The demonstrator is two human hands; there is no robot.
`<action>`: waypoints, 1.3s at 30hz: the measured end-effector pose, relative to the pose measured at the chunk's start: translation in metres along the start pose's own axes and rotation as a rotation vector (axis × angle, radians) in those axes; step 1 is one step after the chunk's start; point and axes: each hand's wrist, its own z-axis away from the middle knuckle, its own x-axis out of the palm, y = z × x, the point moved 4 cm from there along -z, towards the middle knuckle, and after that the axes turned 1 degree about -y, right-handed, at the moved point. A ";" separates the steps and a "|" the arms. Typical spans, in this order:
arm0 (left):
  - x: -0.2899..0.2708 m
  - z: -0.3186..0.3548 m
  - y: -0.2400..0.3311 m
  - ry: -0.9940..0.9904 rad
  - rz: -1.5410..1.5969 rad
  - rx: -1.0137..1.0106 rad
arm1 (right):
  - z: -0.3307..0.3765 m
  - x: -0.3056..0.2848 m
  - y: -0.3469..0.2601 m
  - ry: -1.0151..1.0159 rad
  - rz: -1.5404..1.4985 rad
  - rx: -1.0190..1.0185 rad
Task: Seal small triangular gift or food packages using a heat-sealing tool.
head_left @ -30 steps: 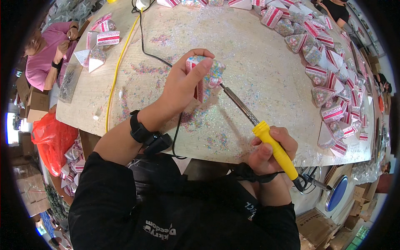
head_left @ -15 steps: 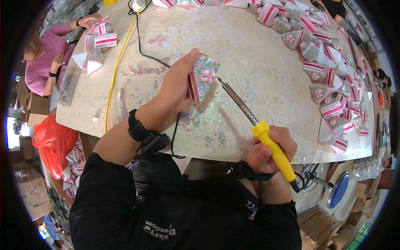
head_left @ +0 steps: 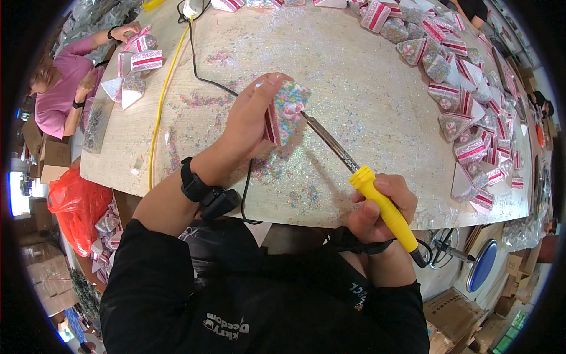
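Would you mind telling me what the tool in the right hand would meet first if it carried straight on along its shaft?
The right hand aims the yellow-handled iron up-left; its tip already seems to touch the bead-filled packet in the left hand, though depth is unclear.

A small triangular packet of pastel sprinkles, with a pink-and-white striped edge, is held tilted above the middle of the tabletop. A soldering iron with a yellow handle is angled up-left, its metal tip touching the packet's right side.
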 end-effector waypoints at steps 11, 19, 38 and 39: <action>0.002 -0.001 -0.001 0.108 0.221 -0.181 | -0.001 0.000 -0.004 0.105 -0.033 0.058; -0.016 -0.005 0.024 0.235 0.118 -0.100 | -0.022 0.009 -0.012 -0.029 0.204 -0.067; -0.394 0.549 0.354 1.181 -2.854 -1.062 | -0.014 0.003 0.013 -0.476 0.307 0.362; -0.417 0.589 0.289 1.422 -2.138 -1.286 | -0.014 0.016 -0.001 -0.450 0.346 0.309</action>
